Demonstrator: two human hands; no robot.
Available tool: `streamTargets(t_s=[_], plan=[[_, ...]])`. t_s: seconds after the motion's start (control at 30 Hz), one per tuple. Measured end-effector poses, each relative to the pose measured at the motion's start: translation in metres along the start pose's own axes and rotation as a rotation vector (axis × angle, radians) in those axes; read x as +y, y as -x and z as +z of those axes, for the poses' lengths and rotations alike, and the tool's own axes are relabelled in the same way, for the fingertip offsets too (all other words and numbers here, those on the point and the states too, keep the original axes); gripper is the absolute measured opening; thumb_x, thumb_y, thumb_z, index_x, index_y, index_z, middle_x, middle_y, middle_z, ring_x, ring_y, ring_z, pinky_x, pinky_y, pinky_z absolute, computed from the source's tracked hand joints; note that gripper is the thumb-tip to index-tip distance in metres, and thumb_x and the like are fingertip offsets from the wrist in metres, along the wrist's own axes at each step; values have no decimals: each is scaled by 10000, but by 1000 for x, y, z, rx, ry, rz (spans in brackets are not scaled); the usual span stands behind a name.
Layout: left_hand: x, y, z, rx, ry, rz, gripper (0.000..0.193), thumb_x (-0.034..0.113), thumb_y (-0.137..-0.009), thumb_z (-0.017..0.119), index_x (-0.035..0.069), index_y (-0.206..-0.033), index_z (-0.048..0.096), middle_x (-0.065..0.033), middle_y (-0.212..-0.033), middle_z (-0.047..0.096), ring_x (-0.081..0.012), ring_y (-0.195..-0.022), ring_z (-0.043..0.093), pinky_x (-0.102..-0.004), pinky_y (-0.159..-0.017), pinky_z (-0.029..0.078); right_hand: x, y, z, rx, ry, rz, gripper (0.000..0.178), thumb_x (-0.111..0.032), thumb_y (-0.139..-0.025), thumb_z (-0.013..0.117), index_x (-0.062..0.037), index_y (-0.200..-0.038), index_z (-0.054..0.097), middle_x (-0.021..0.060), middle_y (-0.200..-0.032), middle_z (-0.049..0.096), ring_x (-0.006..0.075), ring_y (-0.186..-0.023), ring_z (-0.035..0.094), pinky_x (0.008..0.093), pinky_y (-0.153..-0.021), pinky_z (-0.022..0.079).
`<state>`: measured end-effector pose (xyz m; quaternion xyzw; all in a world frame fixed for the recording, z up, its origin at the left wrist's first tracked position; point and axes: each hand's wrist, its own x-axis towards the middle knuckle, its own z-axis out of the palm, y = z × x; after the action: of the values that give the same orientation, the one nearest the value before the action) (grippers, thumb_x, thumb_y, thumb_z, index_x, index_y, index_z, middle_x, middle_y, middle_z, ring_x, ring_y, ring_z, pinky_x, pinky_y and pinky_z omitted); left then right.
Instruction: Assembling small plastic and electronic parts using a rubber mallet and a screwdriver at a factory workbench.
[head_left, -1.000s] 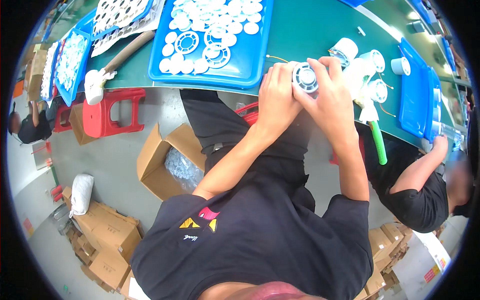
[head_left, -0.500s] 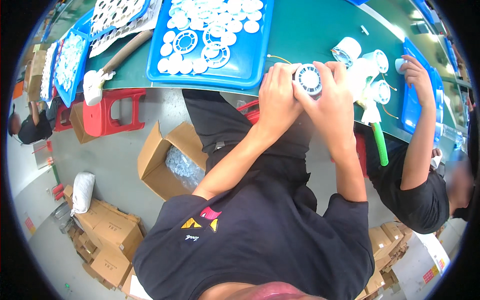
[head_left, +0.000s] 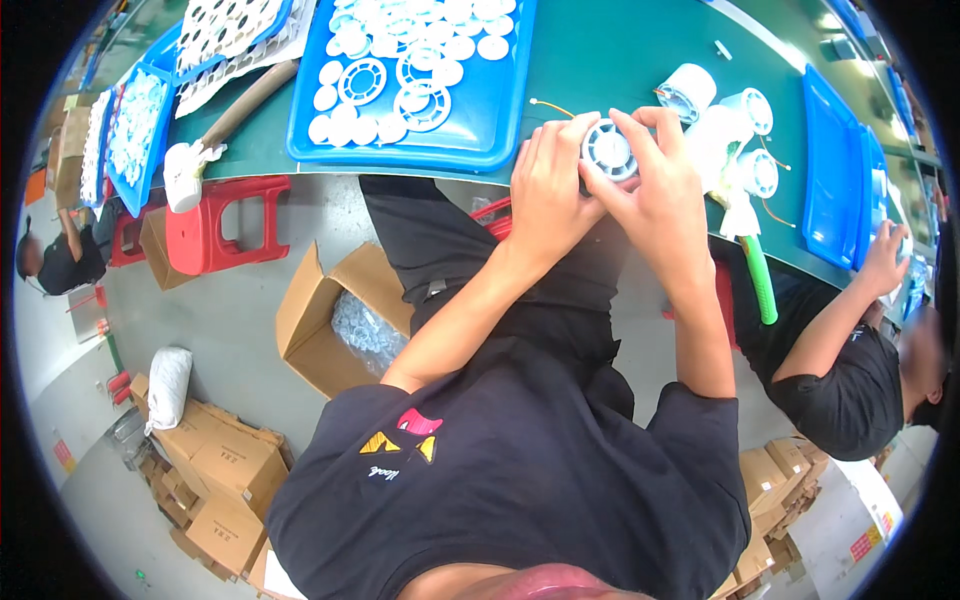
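Observation:
Both my hands hold a white cylindrical housing (head_left: pixel 609 148) just over the table's front edge. Its round slotted face is turned up toward me. My left hand (head_left: pixel 553 185) wraps its left side, fingers pressed together. Around the right side curls my right hand (head_left: pixel 655 185), its thumb and fingers at the rim. A thin orange wire (head_left: pixel 556 107) with a small white end lies beyond my left fingers; whether it joins the housing is hidden. Right of my hands, similar white housings (head_left: pixel 690 92) with wires sit on the green table (head_left: pixel 590 60), beside a green-handled tool (head_left: pixel 758 280) with a white-wrapped head.
Left of my hands, a blue tray (head_left: pixel 460 150) holds many white discs and slotted rings. Farther left are a wrapped-head mallet (head_left: pixel 250 105) and another blue tray (head_left: pixel 150 185). A red stool (head_left: pixel 230 235) and open carton (head_left: pixel 300 335) stand below. A co-worker's hand (head_left: pixel 882 262) is at right.
The housing's slotted face has turned slightly between my hands, which stay closed on it. The co-worker's hand has moved down and right, away from the blue tray on the right.

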<state>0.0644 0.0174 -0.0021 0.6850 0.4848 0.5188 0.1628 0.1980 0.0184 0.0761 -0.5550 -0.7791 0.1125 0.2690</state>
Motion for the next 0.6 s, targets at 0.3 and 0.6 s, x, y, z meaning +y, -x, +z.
streamTargets(t_s=[0.3, 0.6], plan=[[13, -6, -12, -134, 95, -183, 689, 276, -783, 938, 14, -1295, 559, -185, -1196, 633, -349, -1090, 650, -436, -941, 527, 43, 59, -48, 292, 242, 345, 295, -41, -917, 666, 12, -1207, 671, 211, -1216, 634, 380, -1052, 644, 454, -939, 511], [12, -9, -15, -178, 136, -184, 689, 283, -794, 936, 14, -1296, 547, -186, -1206, 620, -336, -1116, 632, -418, -971, 516, 96, 92, -51, 134, 319, 354, 316, -238, -980, 747, 0, -1163, 648, 216, -1045, 697, 444, -917, 683, 460, -778, 548]])
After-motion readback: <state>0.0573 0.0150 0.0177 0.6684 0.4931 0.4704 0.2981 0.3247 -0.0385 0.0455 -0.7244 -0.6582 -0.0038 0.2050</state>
